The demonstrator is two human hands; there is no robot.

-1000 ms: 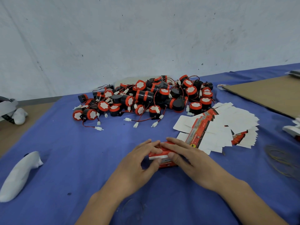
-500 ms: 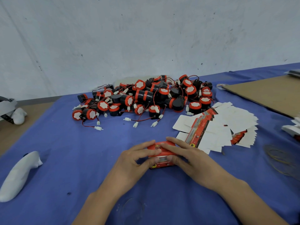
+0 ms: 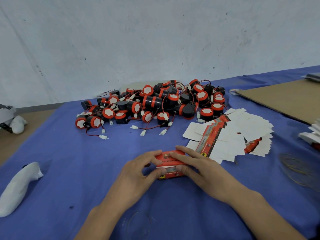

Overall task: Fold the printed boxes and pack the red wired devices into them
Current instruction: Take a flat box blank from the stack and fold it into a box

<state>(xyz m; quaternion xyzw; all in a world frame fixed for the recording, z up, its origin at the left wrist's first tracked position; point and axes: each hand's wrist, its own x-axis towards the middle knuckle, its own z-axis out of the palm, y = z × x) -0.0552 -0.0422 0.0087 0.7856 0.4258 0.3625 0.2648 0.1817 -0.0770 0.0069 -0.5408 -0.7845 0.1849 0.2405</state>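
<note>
Holding the printed box (image 3: 168,164) on the blue cloth (image 3: 83,170), your left hand (image 3: 138,172) and right hand (image 3: 199,168) pinch its ends, squaring it. It seems nearly formed; next you need a red wired device from the pile (image 3: 155,104) beyond.

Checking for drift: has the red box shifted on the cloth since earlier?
No; the red box stays beside the near-left corner of the flat box stack, unmoved.
</note>
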